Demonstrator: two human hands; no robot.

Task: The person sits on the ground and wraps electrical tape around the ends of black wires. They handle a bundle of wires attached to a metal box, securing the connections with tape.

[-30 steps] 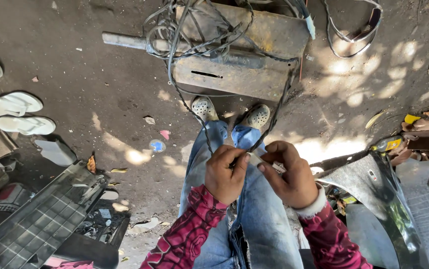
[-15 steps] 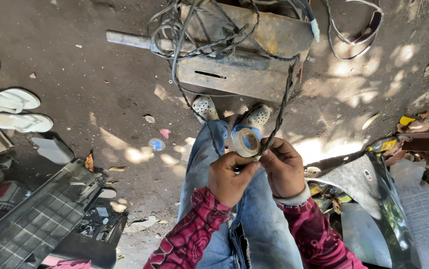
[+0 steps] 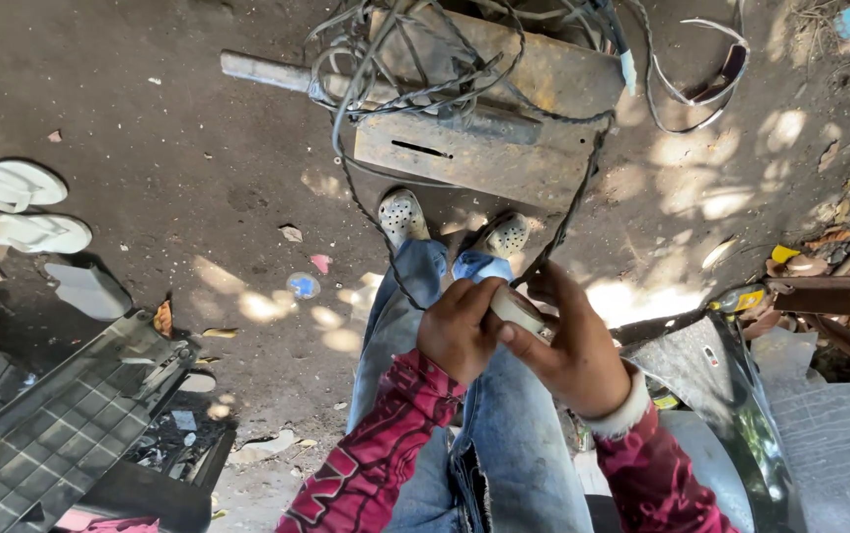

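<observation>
Pale tape, a small roll (image 3: 518,308), sits pinched between both hands above the denim-clad knees. The left hand (image 3: 460,331) curls closed around its near side; the right hand (image 3: 573,350) grips its far side, a dark cable (image 3: 575,212) rising just beyond toward the rusty metal block (image 3: 474,158).

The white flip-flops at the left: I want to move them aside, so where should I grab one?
Take a flip-flop by its long edges, from above. Both lie flat on the dirt floor, side by side, soles up, so no strap shows to hook.
</observation>
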